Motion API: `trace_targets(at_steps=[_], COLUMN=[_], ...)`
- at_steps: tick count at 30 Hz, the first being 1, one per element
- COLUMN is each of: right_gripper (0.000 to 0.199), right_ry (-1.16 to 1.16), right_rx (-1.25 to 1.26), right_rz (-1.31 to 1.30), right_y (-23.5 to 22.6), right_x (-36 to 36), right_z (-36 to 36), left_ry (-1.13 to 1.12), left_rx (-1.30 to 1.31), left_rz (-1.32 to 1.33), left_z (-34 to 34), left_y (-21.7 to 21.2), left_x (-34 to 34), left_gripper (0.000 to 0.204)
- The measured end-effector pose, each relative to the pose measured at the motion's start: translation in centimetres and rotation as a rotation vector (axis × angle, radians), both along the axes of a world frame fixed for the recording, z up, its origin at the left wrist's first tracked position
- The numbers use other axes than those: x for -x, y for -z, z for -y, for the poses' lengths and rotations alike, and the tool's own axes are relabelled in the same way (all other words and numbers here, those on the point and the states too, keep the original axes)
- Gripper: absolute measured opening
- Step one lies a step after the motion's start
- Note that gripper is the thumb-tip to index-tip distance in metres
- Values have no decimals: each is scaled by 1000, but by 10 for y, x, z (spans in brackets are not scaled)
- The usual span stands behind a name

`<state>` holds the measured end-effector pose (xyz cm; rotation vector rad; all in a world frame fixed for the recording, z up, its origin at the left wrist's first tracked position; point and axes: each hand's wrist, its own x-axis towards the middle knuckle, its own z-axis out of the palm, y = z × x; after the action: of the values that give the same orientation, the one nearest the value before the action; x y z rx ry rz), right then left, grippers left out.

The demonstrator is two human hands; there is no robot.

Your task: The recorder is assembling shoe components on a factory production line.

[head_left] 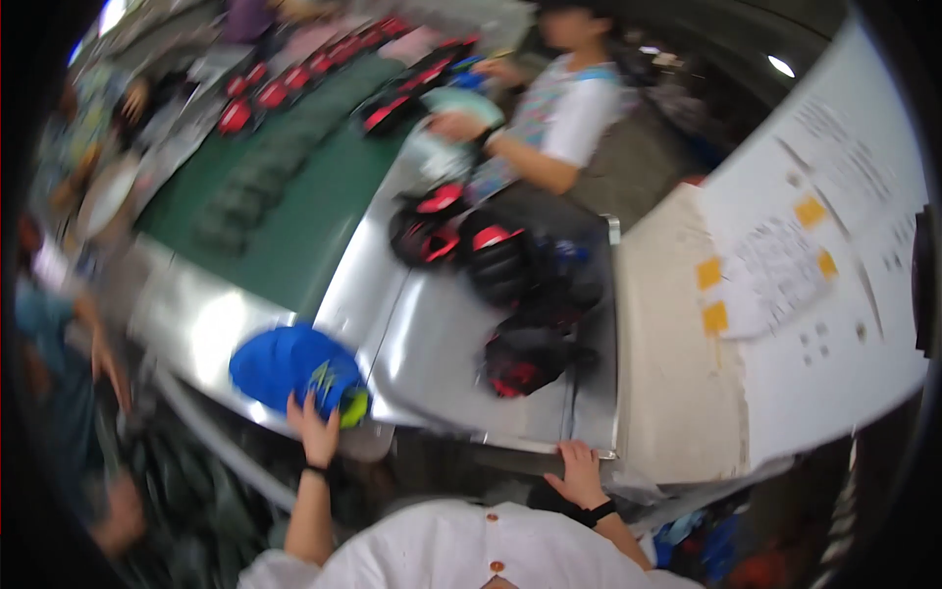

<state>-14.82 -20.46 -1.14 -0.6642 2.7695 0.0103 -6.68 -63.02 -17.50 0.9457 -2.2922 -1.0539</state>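
My left hand (316, 433) reaches to the metal table's near edge, fingers spread, fingertips touching a blue cap (294, 365). The cap is blurred and shows a lime-green patch (353, 405) on its near right side. Farther right, my right hand (579, 475) rests on the table's near rim, with the thumb apart from the fingers and nothing held. Beyond it lie several black and red caps (530, 355), loosely grouped on the metal top (432, 358).
A green conveyor belt (304, 236) carries a row of dark caps (257, 191) and red-black ones (294, 79). Across the table, a co-worker (564, 123) handles something pale. Other people stand at left. A white board with taped papers (775, 275) stands at right.
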Motion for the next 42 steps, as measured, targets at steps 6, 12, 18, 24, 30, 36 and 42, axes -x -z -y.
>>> trace_targets(at_steps=[6, 12, 18, 24, 30, 36, 42], right_gripper=[66, 64, 57, 52, 64, 63, 78], right_ry=[134, 94, 88, 162, 161, 251, 313], right_rx=[84, 21, -23, -114, -238, -195, -1], right_rz=[-107, -120, -125, -173, -105, -85, -63], right_y=[13, 15, 14, 13, 44, 30, 32], right_x=[-6, -6, 3, 4, 3, 0, 0], right_z=[-3, 7, 13, 15, 7, 12, 8], left_ry=[23, -50, 153, 274, 395, 410, 407], left_rx=[71, 11, 56, 126, 239, 157, 53], left_rz=[102, 107, 229, 396, 479, 539, 43], left_z=[2, 10, -4, -15, -9, -6, 95], left_y=[-26, -51, -67, -62, -23, -41, -85], left_x=[7, -9, -3, 17, 8, 24, 75], left_gripper=[59, 63, 71, 77, 79, 76, 72])
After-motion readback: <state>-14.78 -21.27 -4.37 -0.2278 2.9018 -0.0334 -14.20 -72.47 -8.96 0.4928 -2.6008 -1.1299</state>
